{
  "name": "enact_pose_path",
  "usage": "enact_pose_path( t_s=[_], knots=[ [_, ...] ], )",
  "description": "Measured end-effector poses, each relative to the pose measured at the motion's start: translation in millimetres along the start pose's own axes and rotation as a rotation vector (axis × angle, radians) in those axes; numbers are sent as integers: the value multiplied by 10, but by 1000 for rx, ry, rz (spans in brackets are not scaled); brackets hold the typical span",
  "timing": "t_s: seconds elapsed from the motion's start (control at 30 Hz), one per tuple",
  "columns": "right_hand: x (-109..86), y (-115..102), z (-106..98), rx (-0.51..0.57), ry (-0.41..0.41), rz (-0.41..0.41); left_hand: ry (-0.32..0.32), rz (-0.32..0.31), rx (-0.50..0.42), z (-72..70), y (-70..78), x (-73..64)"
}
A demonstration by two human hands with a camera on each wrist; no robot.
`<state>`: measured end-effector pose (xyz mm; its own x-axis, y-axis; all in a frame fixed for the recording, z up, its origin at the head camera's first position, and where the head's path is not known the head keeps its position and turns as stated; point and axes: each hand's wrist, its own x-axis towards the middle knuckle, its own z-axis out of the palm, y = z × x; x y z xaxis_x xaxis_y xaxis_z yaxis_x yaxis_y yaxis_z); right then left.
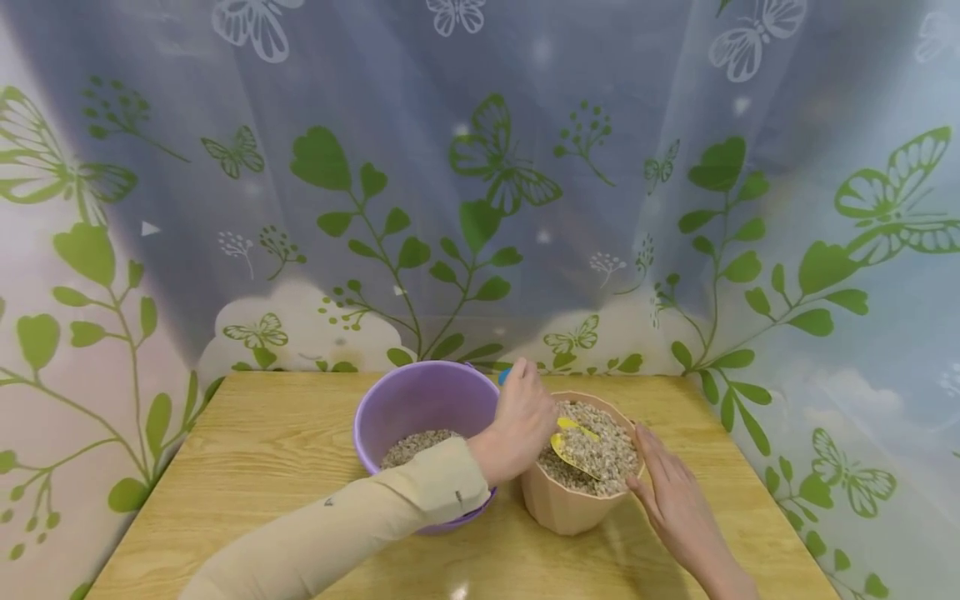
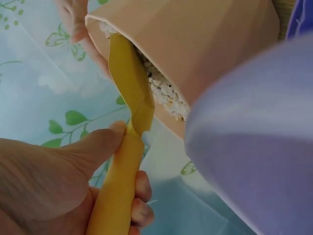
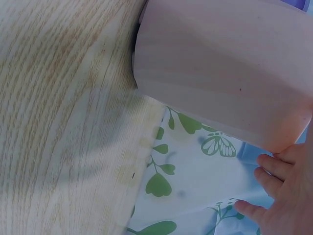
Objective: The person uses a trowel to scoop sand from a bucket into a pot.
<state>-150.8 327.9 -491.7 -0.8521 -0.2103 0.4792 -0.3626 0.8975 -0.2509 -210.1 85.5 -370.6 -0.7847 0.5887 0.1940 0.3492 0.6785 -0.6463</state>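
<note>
My left hand [image 1: 521, 417] grips the handle of a yellow trowel [image 2: 128, 73], with fingers and thumb wrapped round it. A blue handle end [image 1: 505, 377] pokes out beyond the fist in the head view. The trowel's blade dips into pale, coarse granules [image 1: 611, 446] that fill a peach-coloured faceted pot [image 1: 570, 508] nearly to its rim. On the pot's right side rests my right hand [image 1: 675, 492], its fingers fairly straight against the rim and wall. The right wrist view shows those fingers [image 3: 275, 169] spread beside the pot wall.
Just left of the pot stands a purple bucket [image 1: 420, 404] with a low layer of similar granules [image 1: 420, 444] inside; my left forearm passes over its near rim. Both containers are on a wooden table [image 1: 255, 467]. A curtain [image 1: 480, 167] with leaves and butterflies hangs behind.
</note>
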Motion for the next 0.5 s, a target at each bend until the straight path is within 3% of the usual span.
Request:
enact_pose_path(
  t_s=[0.33,0.5],
  knots=[
    [-17,-17,-4,10,-10,1,-33,-10,-4,-23,-93,-78],
    [-9,-12,3,8,-8,1,-81,8,5,-24,-159,-115]
  ],
)
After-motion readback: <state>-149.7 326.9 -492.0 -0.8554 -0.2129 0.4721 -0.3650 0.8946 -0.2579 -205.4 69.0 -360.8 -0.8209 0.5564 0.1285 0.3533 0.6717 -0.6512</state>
